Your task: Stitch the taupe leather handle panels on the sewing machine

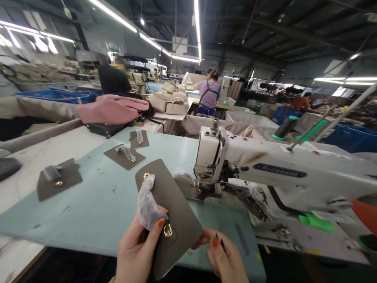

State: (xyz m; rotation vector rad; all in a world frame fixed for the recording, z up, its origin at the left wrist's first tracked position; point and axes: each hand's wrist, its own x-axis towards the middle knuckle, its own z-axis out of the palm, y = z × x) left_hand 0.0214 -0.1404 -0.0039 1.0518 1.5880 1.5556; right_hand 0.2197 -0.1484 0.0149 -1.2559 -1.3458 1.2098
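My left hand [137,249] grips the lower part of a taupe leather bag panel [173,216], its thumb pressing a crumpled piece of clear plastic wrap [147,202] against the panel. A small brass buckle [168,230] sits near the panel's lower middle, and a brass clip [146,175] shows near its top. My right hand [224,255] pinches the panel's right edge, with a small dark object [221,243] between its fingers. Above the panel stands the needle area of a white sewing machine [207,182], apart from both hands.
Several similar leather panels [124,156] lie on the pale blue sewing table [88,222]. Pink material [112,110] and blue crates [55,96] lie beyond. A person in an apron [209,96] works at a table of beige bags [173,104]. A thread cone [287,127] stands right.
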